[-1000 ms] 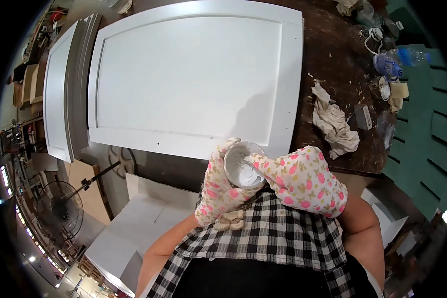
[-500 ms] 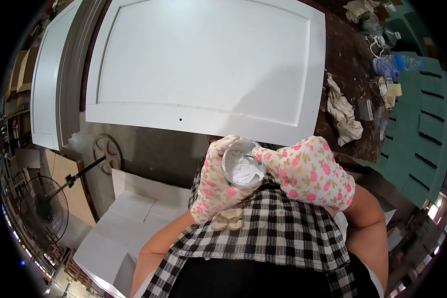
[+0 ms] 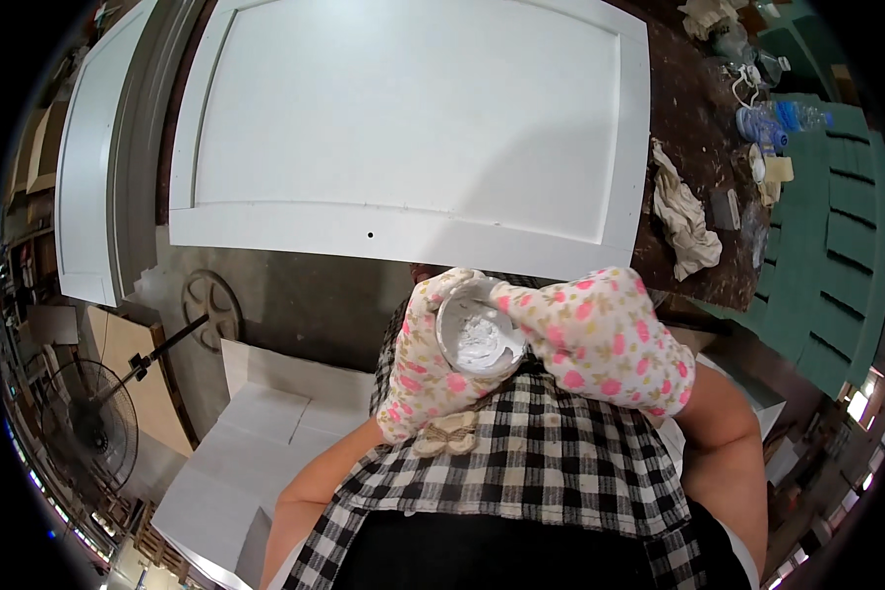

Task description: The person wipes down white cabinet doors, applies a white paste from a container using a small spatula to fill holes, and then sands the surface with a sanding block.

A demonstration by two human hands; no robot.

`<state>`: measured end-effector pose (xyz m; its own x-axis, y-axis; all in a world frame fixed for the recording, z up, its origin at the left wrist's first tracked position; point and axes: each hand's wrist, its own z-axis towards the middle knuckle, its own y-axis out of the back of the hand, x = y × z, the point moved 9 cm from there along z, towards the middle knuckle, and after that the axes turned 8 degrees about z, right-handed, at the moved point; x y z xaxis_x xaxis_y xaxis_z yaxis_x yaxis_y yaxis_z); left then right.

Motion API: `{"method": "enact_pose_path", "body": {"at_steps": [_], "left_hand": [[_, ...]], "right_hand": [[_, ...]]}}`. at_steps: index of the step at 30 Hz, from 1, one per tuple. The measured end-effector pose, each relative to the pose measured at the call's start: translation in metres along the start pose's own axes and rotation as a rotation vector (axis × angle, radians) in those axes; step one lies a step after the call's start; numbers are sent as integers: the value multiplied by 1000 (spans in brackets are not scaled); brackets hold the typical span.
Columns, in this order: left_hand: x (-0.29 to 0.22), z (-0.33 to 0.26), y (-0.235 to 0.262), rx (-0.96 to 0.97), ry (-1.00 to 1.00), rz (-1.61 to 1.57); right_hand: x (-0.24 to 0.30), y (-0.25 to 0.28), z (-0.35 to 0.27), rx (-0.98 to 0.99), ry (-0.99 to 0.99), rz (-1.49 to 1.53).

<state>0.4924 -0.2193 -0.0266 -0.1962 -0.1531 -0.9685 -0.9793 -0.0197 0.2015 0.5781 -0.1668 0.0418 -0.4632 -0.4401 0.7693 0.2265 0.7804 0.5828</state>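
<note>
In a white glove with pink flowers, my left hand (image 3: 423, 364) is wrapped round a small round cup (image 3: 444, 324). White paste (image 3: 482, 342) lies in the cup, its surface stirred and uneven. My right hand (image 3: 600, 339), in a matching glove, is closed at the cup's right rim. Its fingertips reach just over the opening, and anything pinched in them is hidden. Both hands are close to my black-and-white checked apron (image 3: 541, 442). Beyond them lies a white panelled door (image 3: 403, 118) with a small dark hole near its front edge.
Another white panel (image 3: 93, 167) stands at the left. A crumpled cloth (image 3: 683, 216), a small grey block (image 3: 726, 208) and plastic bottles (image 3: 762, 128) lie on the dark table (image 3: 693, 108). A fan (image 3: 88, 423) and a white box (image 3: 265, 423) are at lower left.
My right hand has shifted slightly left, its fingertips moving in over the cup's rim. The paste's surface looks a little different. My left hand keeps its grip on the cup.
</note>
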Motion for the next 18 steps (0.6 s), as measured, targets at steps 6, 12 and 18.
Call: {"method": "enact_pose_path", "body": {"at_steps": [6, 12, 18], "left_hand": [[1, -5, 10, -7, -9, -8], [-2, -2, 12, -10, -18, -13], [0, -6, 16, -15, -27, -25]], "right_hand": [[-8, -40, -6, 173, 42, 66], [7, -31, -5, 187, 207, -96], [18, -2, 6, 122, 154, -174]]}}
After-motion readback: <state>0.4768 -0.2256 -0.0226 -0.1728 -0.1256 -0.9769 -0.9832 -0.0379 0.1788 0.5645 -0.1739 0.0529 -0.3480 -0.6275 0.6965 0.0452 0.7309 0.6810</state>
